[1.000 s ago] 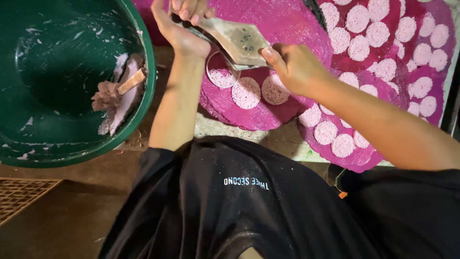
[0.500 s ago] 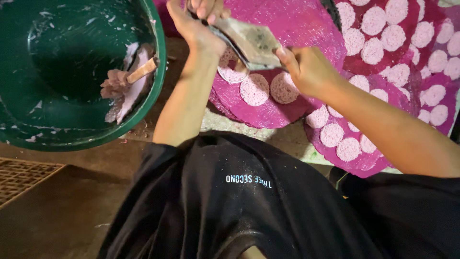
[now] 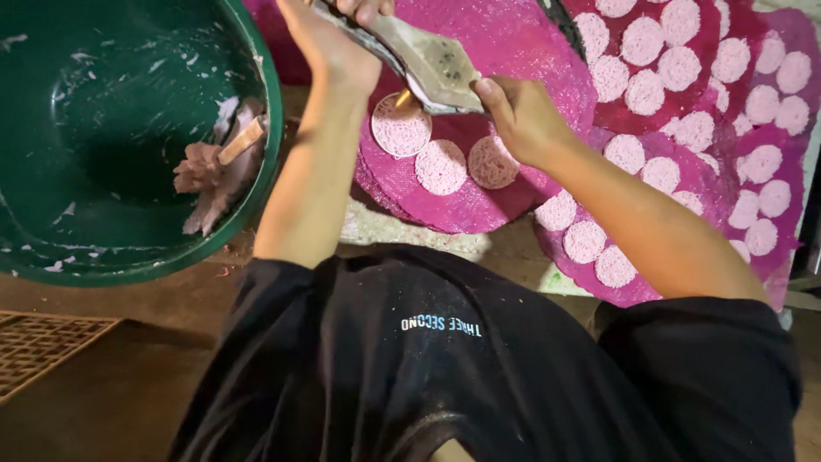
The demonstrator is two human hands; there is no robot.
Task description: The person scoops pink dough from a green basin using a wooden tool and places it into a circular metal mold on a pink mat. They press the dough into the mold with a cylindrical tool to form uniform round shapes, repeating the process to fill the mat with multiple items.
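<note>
The cloth cone (image 3: 428, 60) runs lengthwise from the left hand (image 3: 329, 43) down to the right hand (image 3: 517, 115), both gripping it, tip over a disc (image 3: 400, 128). The basin (image 3: 128, 145) has shifted right.

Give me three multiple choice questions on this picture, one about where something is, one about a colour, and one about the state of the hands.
1. Where does the green basin sit?
A. On the left of the view, beside the left arm
B. On the right, on the pink mats
C. In the person's lap

2. What colour is the mat under the round discs?
A. Blue
B. Pink
C. Yellow

3. What are the hands doing?
A. Both rest empty on the floor
B. Only the right hand holds something
C. Both grip one flat press

Answers:
1. A, the basin fills the upper left, next to the left arm.
2. B, the woven mat is bright pink.
3. C, the left hand and right hand each close on an end of the press.
</note>
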